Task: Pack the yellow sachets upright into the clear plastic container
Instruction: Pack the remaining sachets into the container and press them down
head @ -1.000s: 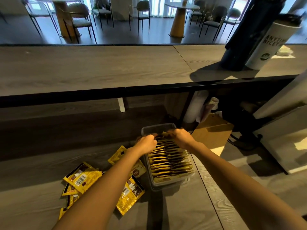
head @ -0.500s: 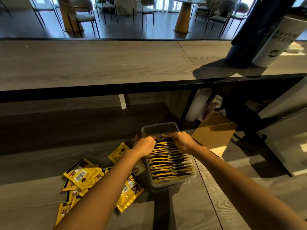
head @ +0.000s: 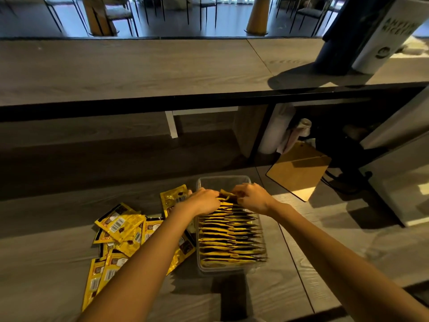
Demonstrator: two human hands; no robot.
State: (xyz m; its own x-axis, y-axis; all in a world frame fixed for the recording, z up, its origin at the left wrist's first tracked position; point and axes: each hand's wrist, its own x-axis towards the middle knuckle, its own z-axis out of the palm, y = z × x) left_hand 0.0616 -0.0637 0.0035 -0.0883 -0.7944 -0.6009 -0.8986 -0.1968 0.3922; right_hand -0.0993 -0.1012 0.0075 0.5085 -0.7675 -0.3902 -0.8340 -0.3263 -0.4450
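Note:
A clear plastic container (head: 223, 180) stands on the low wooden worktop, holding a row of several yellow sachets (head: 229, 238) on edge. Its far end shows bare plastic. Both hands are over the far end of the row. My left hand (head: 204, 202) and my right hand (head: 253, 197) each pinch one end of a yellow sachet (head: 228, 196) at the back of the row. A loose pile of yellow sachets (head: 120, 231) lies flat to the left of the container, partly under my left forearm.
A raised wooden counter (head: 139, 68) runs across above the worktop. A brown clipboard (head: 299, 169) leans to the right of the container. A white paper roll (head: 274, 131) stands under the counter. A dark column and a white cylinder (head: 385, 36) stand at the upper right.
Both hands have closed in toward each other at the far end of the row, now pinching one sachet between them. The camera has dipped slightly closer.

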